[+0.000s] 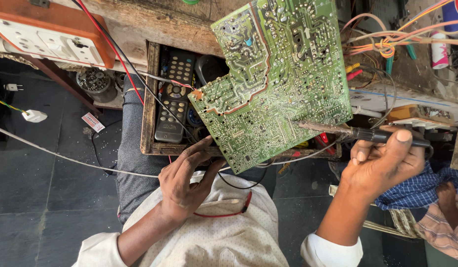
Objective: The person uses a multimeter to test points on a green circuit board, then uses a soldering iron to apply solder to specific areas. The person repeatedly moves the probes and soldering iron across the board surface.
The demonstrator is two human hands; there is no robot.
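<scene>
We hold a large green circuit board (278, 79) tilted over an open wooden drawer (150, 99) at centre, solder side toward us. Our left hand (187, 180) grips its near edge. Our right hand (382, 163) clenches a soldering iron (357, 132), whose tip touches the board's right edge. A dark remote control (173, 99) lies in the drawer, left.

one head-worn view, looking steeply down and close over the lap, open drawer (150, 99) and floor.
</scene>
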